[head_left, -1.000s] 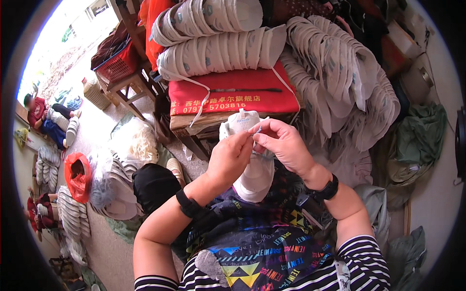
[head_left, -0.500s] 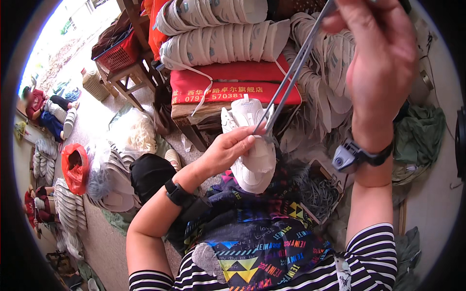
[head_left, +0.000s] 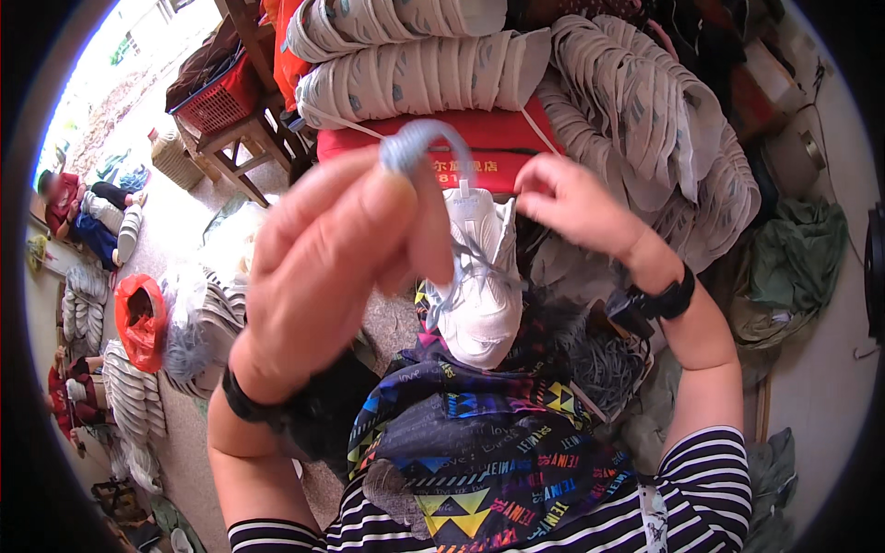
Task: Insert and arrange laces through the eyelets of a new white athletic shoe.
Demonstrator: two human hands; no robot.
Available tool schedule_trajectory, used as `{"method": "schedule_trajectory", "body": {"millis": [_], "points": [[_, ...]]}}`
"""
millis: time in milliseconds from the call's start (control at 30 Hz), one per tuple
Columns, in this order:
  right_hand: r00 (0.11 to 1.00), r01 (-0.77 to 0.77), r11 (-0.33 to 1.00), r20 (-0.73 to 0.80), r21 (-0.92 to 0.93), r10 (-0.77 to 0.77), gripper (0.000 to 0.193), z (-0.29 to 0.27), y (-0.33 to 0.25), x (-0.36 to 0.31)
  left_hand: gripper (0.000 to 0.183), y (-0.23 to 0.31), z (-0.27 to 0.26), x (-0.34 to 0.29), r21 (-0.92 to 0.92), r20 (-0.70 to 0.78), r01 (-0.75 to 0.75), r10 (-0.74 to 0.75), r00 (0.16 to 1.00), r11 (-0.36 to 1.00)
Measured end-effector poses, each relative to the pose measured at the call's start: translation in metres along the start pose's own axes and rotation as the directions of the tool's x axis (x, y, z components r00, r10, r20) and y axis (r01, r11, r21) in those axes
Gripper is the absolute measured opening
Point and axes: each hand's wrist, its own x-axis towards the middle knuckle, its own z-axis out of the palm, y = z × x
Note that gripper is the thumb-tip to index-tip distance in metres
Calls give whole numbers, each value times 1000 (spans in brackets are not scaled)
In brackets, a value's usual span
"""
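A white sneaker (head_left: 482, 318) stands in front of me over my lap, its toe towards me. A grey shoelace (head_left: 479, 263) crosses the lower part of its opening. My left hand (head_left: 327, 240), raised close to the camera and slightly blurred, is closed on a looped part of the grey lace (head_left: 419, 143) that bends over the fingertips. To the right of the sneaker's upper edge is my right hand (head_left: 585, 207). Its thumb and forefinger are bent towards each other there; what lies between them is too small to make out.
Rows of nested white shoe uppers (head_left: 424, 78) lie on a red-covered stool (head_left: 355, 143); more uppers (head_left: 636, 111) are piled to the right. A box of grey laces (head_left: 604, 373) sits by my right side. Bundles and a red bag (head_left: 141, 323) lie left, near seated people.
My left hand has left the sneaker and risen towards the camera with the lace. My right hand has come down from the upper right to the sneaker's edge. The lace now crosses the shoe.
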Motion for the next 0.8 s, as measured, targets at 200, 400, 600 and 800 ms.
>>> {"method": "schedule_trajectory", "body": {"millis": [200,400,600,800], "points": [[920,-181,973,375,145,115,21,47,-1,-51,32,-84,-17,-7,156,-265,199,-153,952,968],[867,-459,811,383,363,319,19,64,1,-77,35,-149,-31,-65,184,-331,445,-372,867,876],[957,-206,972,-230,-111,177,14,73,13,-91,35,-147,-46,-68,144,-374,467,-389,842,872],[954,-164,983,-240,82,180,21,70,3,-95,34,-153,-36,-76,236,-266,486,-425,865,842]]}}
